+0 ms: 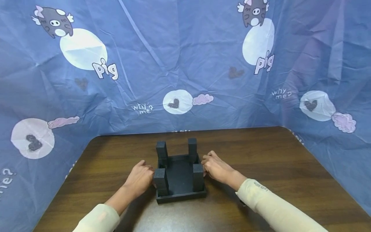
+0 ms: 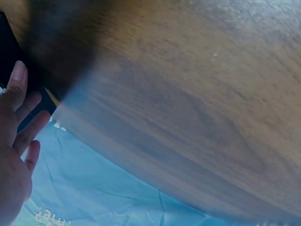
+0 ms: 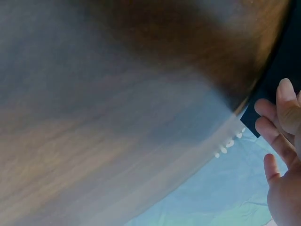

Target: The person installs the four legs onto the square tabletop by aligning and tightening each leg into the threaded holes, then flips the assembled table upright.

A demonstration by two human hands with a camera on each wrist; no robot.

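Observation:
A black rectangular tray with a low rim and a square black post standing at each corner is on the brown table, between my two hands. The posts show seams, like stacked blocks. My left hand grips the tray's left side, partly hidden behind the near-left post. In the left wrist view its thumb lies against the black side. On the opposite side my right hand holds the tray beside the near-right post. Its thumb and fingers meet the dark side in the right wrist view.
The wood-grain table has rounded far corners. Behind it and along both sides hangs a blue printed cloth with pigs, hearts and clouds. Light-coloured sleeves cover both forearms.

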